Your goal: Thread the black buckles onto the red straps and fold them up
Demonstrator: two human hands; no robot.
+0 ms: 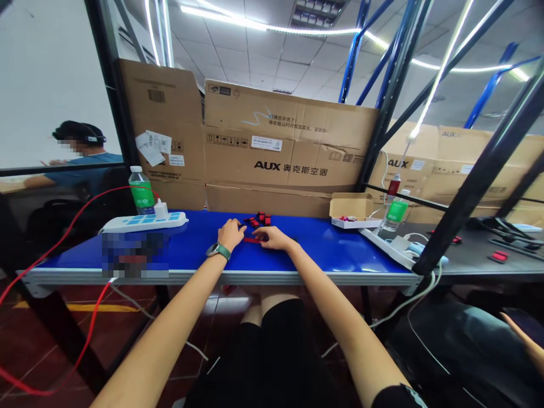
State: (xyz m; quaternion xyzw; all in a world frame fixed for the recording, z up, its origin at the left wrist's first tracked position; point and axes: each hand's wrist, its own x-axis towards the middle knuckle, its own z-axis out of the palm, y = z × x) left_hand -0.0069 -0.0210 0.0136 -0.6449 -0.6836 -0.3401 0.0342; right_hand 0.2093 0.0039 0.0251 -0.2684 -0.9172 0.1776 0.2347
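My left hand (232, 233), with a watch (219, 250) on its wrist, rests low over the blue tabletop with curled fingers. What those fingers hold, if anything, is too small to make out. To its right, my right hand (273, 237) pinches one end of a red strip (251, 240). The strip lies close to the table between both hands. Just beyond my fingertips is a small group of red-and-black pieces (260, 219), several of them together; their exact kind does not show.
A white power strip (144, 222) and a green-labelled bottle (141, 191) stand at left, near a red cable (80, 209). An open small box (355, 212), another bottle (396, 212) and a second power strip (389, 249) are at right. Cardboard (289, 147) walls the back. A person (85, 153) sits far left.
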